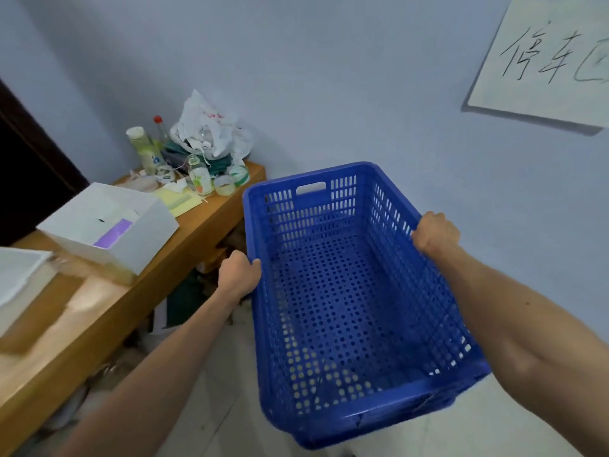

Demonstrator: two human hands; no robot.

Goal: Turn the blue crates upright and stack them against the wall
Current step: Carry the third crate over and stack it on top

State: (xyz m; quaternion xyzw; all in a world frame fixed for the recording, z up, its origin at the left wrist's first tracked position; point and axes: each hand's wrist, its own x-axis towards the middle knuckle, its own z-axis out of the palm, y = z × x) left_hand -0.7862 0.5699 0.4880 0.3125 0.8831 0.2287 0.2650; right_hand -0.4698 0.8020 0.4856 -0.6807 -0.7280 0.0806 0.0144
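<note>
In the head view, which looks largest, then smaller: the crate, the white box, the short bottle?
1. crate: largest, but also nearest the camera.
2. white box: clearly smaller.
3. short bottle: smallest; it stands farthest away, so its true size is unsure.

Bare left hand (238,275), bare right hand (435,234), left forearm (158,367) uncovered, right forearm (527,324) uncovered with a small dark spot

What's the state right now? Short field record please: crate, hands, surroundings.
crate: blue crate, upright, nothing inside
left: left hand grips its left rim
right: right hand grips its right rim
wall: wall beyond the crate's far end
table: wooden table on the left, bearing a white box and bottles
beneath: cannot tell whether another crate lies under it
</note>
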